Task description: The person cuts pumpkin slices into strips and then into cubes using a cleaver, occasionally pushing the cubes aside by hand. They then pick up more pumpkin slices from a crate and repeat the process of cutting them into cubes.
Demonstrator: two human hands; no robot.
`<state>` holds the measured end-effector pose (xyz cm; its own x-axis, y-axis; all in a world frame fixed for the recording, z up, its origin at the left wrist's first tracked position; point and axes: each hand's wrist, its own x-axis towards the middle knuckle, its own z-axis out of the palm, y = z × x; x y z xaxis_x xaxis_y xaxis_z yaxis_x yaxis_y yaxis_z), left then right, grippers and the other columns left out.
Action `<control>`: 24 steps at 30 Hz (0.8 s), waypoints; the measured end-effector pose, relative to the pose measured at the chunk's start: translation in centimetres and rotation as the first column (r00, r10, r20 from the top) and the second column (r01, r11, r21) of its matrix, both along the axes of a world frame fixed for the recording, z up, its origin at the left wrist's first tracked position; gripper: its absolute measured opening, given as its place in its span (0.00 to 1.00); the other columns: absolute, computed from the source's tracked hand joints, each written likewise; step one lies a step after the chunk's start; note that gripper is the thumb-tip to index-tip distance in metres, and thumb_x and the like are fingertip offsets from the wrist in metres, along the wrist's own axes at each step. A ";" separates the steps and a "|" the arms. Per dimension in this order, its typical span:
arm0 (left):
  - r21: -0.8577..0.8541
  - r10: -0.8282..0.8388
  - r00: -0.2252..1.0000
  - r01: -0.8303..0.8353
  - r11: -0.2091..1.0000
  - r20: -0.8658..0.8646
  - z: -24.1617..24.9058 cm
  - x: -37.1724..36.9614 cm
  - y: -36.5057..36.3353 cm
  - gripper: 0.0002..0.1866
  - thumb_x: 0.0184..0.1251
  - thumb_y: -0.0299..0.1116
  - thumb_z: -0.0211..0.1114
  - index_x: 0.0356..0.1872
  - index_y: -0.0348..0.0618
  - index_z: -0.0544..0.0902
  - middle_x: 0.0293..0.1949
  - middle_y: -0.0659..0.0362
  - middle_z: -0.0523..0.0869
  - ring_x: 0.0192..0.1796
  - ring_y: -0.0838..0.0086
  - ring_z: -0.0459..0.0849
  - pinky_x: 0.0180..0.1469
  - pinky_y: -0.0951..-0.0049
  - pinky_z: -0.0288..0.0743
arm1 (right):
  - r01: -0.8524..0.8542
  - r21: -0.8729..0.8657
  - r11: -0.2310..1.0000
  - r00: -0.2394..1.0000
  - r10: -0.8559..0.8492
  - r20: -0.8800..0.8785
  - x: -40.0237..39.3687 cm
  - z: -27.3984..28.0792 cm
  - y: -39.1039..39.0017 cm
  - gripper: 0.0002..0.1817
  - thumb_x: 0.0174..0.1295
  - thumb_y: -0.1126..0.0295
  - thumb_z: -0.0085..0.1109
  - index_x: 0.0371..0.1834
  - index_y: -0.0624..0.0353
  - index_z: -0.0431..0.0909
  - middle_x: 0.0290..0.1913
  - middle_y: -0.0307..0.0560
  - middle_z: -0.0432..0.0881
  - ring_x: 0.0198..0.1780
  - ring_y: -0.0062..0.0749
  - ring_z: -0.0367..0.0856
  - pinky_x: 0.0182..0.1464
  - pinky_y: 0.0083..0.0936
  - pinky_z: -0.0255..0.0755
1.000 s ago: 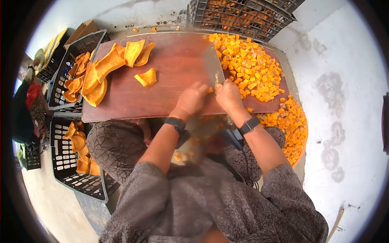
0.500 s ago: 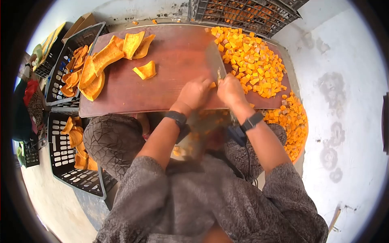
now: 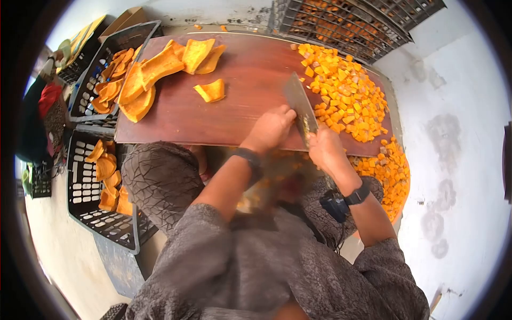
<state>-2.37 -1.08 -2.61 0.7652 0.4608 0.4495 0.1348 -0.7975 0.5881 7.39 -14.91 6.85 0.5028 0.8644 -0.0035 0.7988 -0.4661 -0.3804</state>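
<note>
My right hand (image 3: 327,150) is wrapped around the handle of a broad cleaver (image 3: 300,100), its blade standing over the reddish-brown board (image 3: 245,61). Close to the left side of the blade, my left hand (image 3: 271,127) has its fingers curled together; whatever they may hold is hidden. To the right of the cleaver lies a heap of orange pumpkin cubes (image 3: 349,98). A single pumpkin piece (image 3: 211,91) rests alone left of centre. Larger curved pumpkin slabs (image 3: 160,69) overlap at the board's left end.
Black crates with pumpkin slices stand left of the board, one farther back (image 3: 85,98) and one nearer (image 3: 80,186). Stacked black crates (image 3: 341,26) are behind it. More cubes (image 3: 393,176) fill a container at the right, beside the white wall (image 3: 453,213).
The whole view has shifted, so the board and crates appear farther right. The cleaver blade looks sharper and stands slightly apart from my left hand. My right hand keeps its grip.
</note>
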 end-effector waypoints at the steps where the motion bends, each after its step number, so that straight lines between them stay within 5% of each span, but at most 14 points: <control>1: 0.003 0.016 1.000 -0.016 1.000 -0.006 0.0 -0.1 0.0 0.06 0.58 0.29 0.61 0.36 0.42 0.78 0.35 0.47 0.80 0.40 0.47 0.83 0.42 0.52 0.78 | 0.013 -0.049 0.999 0.999 -0.014 -0.033 -0.1 0.4 -0.1 0.14 0.67 0.67 0.56 0.40 0.73 0.74 0.32 0.72 0.81 0.38 0.67 0.82 0.40 0.51 0.75; 6: 0.066 -0.052 0.997 0.056 0.996 -0.061 -0.3 0.2 0.2 0.07 0.57 0.26 0.58 0.37 0.41 0.77 0.36 0.49 0.80 0.43 0.53 0.82 0.48 0.57 0.77 | 0.017 -0.080 0.997 1.000 -0.017 -0.002 0.4 -2.1 3.0 0.14 0.65 0.66 0.57 0.39 0.72 0.75 0.34 0.73 0.81 0.41 0.68 0.81 0.43 0.52 0.75; 11: 0.078 -0.059 0.996 0.053 0.996 0.071 -1.6 0.4 0.7 0.09 0.59 0.26 0.58 0.40 0.41 0.79 0.37 0.49 0.80 0.43 0.53 0.82 0.48 0.57 0.77 | 0.117 0.141 0.983 0.988 -0.130 0.083 2.4 -3.5 6.8 0.13 0.64 0.66 0.56 0.39 0.68 0.75 0.33 0.71 0.82 0.42 0.68 0.81 0.45 0.52 0.75; 13: -0.082 -0.065 0.991 0.075 0.994 0.113 -0.6 -0.3 0.8 0.08 0.61 0.26 0.59 0.40 0.41 0.81 0.38 0.49 0.80 0.44 0.52 0.81 0.46 0.57 0.77 | 0.050 0.221 0.974 0.977 -0.094 0.193 3.7 -4.4 6.1 0.11 0.66 0.67 0.55 0.39 0.67 0.74 0.30 0.66 0.83 0.33 0.61 0.84 0.36 0.48 0.78; 14: -0.084 -0.060 0.991 0.070 0.994 0.119 -0.2 -0.5 1.3 0.08 0.61 0.26 0.59 0.40 0.41 0.81 0.38 0.49 0.80 0.44 0.52 0.81 0.46 0.57 0.77 | 0.117 0.200 0.973 0.988 -0.134 0.074 4.2 -4.3 5.8 0.10 0.68 0.68 0.54 0.38 0.67 0.74 0.28 0.62 0.82 0.28 0.53 0.84 0.29 0.44 0.77; 16: -0.059 0.095 0.969 -0.083 0.995 0.228 0.6 -1.3 2.6 0.05 0.60 0.26 0.62 0.37 0.41 0.81 0.38 0.49 0.80 0.44 0.49 0.80 0.44 0.55 0.77 | 0.135 0.201 0.970 0.989 -0.119 -0.091 4.5 -4.0 4.4 0.11 0.71 0.67 0.53 0.37 0.65 0.72 0.21 0.48 0.78 0.15 0.30 0.78 0.14 0.28 0.70; 19: 0.101 0.379 0.883 -0.419 0.902 0.277 3.3 -4.3 5.4 0.10 0.55 0.25 0.65 0.39 0.43 0.79 0.42 0.47 0.78 0.41 0.46 0.79 0.42 0.52 0.76 | 0.052 0.155 0.987 0.975 -0.016 -0.223 2.9 -3.5 2.3 0.11 0.70 0.66 0.54 0.38 0.65 0.71 0.19 0.45 0.75 0.14 0.28 0.76 0.15 0.26 0.71; 22: 0.053 0.765 0.613 -0.786 0.616 0.200 3.2 -7.0 8.7 0.09 0.52 0.29 0.69 0.34 0.46 0.78 0.41 0.49 0.78 0.44 0.50 0.80 0.44 0.54 0.78 | 0.032 -0.020 0.999 0.930 -0.037 -0.365 -0.4 -2.1 1.2 0.13 0.70 0.65 0.54 0.38 0.66 0.71 0.20 0.45 0.75 0.15 0.27 0.76 0.16 0.27 0.73; 24: 0.128 0.881 0.472 -0.877 0.463 0.043 2.1 -8.7 10.5 0.12 0.55 0.34 0.68 0.41 0.46 0.82 0.45 0.47 0.80 0.49 0.50 0.80 0.51 0.53 0.76 | 0.041 -0.052 0.998 0.901 -0.060 -0.429 -0.7 -2.3 1.0 0.14 0.70 0.64 0.54 0.38 0.67 0.71 0.19 0.46 0.75 0.15 0.29 0.77 0.16 0.29 0.73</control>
<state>-11.10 9.38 -0.50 -0.0016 0.8435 0.5371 0.8174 -0.3083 0.4867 6.73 -13.90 4.51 0.4874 0.8324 -0.2637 0.5366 -0.5238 -0.6616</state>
